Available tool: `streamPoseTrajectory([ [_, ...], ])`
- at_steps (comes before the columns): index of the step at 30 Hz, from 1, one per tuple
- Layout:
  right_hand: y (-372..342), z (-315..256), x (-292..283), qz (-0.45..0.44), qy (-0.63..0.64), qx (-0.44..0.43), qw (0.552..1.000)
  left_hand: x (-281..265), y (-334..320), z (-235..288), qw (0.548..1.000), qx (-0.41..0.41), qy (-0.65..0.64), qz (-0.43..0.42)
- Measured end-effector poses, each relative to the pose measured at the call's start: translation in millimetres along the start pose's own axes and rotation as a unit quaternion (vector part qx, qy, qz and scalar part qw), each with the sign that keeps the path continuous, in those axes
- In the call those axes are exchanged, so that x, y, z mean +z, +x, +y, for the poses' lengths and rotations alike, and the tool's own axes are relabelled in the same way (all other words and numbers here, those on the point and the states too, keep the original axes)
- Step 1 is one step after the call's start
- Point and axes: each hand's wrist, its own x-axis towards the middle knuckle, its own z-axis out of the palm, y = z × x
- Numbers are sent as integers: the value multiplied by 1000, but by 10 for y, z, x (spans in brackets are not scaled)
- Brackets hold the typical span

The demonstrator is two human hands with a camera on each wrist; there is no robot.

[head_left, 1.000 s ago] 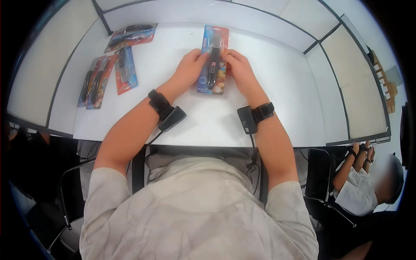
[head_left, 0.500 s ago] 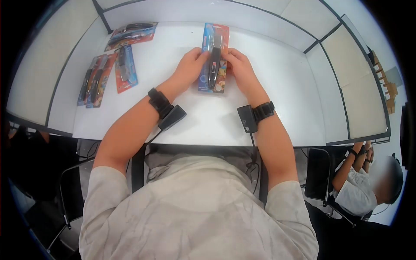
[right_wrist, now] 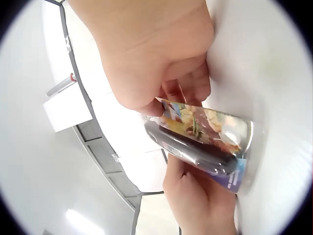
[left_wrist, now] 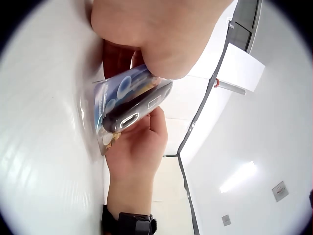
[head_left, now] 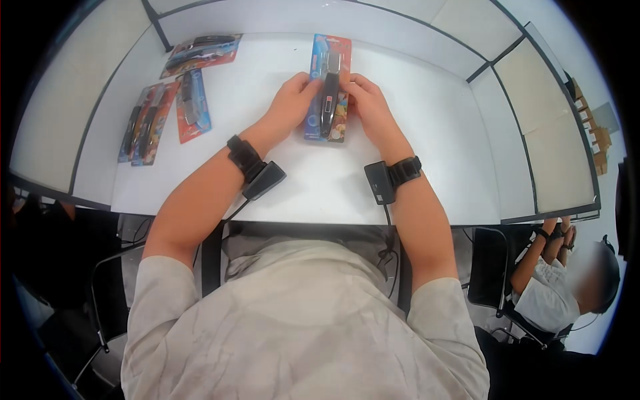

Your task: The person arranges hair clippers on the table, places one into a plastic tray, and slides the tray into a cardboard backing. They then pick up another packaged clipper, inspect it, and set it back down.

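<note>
In the head view, a blister pack [head_left: 330,100] on a blue and red printed card stands out over the middle of the table. Under its clear plastic lies a tool with a black handle and a greyish head. My left hand [head_left: 295,101] pinches the card's left edge, thumb on the front. The right edge is pinched by my right hand [head_left: 369,105]. Both wrist views show the pack tilted, its lower end right at the white tabletop [left_wrist: 44,122]. My fingers behind the card are partly hidden.
On the left lie several similar packs: two side by side [head_left: 148,125], one single pack [head_left: 193,107], and more at the back left [head_left: 202,55]. Pale panels [head_left: 533,87] with dark edges wall in the table. A seated person [head_left: 557,293] is at the right.
The pack has shifted very slightly up in the head view, still held at both edges. Both hands keep almost the same place.
</note>
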Motion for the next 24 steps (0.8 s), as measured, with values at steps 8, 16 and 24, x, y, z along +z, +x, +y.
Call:
streamPoseTrajectory([
  [8, -8, 2, 8, 0, 13, -1, 1000, 1, -16, 7, 1000, -6, -22, -6],
  [16, -64, -82, 46, -1, 16, 13, 1000, -23, 14, -12, 1000, -13, 3, -11],
  [24, -25, -25, 29, 2, 15, -2, 1000, -5, -19, 20, 999, -20, -27, -15],
])
